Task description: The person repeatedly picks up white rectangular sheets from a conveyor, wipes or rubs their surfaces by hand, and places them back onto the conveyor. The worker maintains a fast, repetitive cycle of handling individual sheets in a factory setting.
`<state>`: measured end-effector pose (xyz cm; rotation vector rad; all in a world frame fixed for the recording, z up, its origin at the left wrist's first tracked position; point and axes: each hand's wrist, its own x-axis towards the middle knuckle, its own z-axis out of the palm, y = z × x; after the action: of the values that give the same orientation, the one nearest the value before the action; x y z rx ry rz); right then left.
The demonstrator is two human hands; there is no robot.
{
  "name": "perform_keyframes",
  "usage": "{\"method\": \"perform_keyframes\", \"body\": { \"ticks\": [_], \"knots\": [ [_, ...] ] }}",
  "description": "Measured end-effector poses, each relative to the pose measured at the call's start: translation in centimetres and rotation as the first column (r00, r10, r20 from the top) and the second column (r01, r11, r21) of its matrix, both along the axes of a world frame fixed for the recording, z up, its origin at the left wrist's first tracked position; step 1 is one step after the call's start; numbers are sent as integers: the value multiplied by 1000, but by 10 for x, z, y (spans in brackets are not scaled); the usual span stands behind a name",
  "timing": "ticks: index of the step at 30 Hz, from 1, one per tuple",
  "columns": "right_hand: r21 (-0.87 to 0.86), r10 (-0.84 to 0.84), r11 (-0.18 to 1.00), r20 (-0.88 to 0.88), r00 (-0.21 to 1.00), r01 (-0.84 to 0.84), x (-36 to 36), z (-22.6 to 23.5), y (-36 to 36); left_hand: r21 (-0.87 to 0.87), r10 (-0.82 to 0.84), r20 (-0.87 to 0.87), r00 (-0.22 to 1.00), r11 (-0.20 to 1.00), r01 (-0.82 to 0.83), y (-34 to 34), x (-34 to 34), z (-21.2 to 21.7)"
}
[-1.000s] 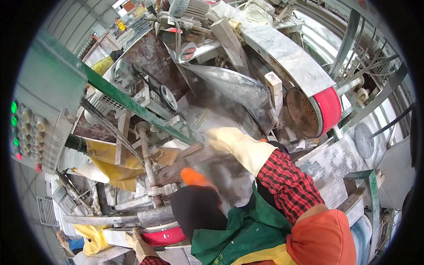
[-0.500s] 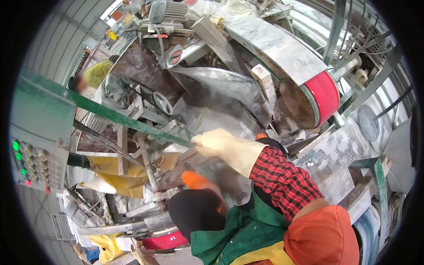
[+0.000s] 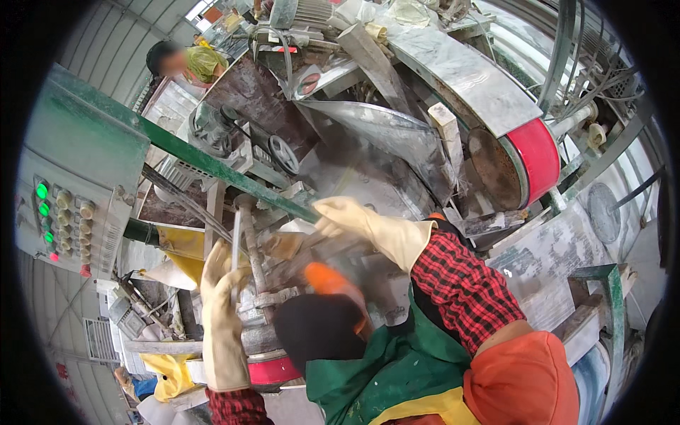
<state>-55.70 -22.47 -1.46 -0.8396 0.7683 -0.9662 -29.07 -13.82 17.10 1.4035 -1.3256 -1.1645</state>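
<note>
My right hand (image 3: 354, 223), in a cream rubber glove, is closed around the lower end of a long green metal bar (image 3: 219, 166). This bar slants down from beside a control panel at the left. My left hand (image 3: 223, 304), gloved the same way, is raised at the lower left. Between its thumb and fingers stands a thin pale strip (image 3: 236, 242), upright; its material I cannot make out. Below my hands are my orange boots (image 3: 329, 283) and my green apron (image 3: 382, 375).
The control panel (image 3: 67, 212) carries lit green buttons. A large red-rimmed drum (image 3: 535, 159) with a pale belt stands at the upper right. A curved metal sheet (image 3: 382, 131) and a handwheel (image 3: 283, 154) lie ahead. Another person (image 3: 202, 64) is at the far left. A green frame (image 3: 602, 276) stands at right.
My left hand has risen into view at the lower left with the pale strip. My right hand stays at the bar's end. The view has shifted slightly, and the far person's head is higher.
</note>
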Motion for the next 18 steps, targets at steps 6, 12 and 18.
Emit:
{"method": "perform_keyframes", "body": {
  "ticks": [6, 12, 18],
  "knots": [
    [-133, -170, 962, 387, 906, 238, -5, 22, 6, -116, -359, 519, 775, 869, 480, -81, -127, -54],
    [-182, -342, 903, 246, 907, 390, -38, 24, 4, -54, -375, 55, 925, 924, 378, -91, -136, -69],
    [-261, -127, 951, 162, 979, 167, -32, 33, 9, 336, -97, -284, 954, 921, 194, -116, -104, -122]
  ]
}}
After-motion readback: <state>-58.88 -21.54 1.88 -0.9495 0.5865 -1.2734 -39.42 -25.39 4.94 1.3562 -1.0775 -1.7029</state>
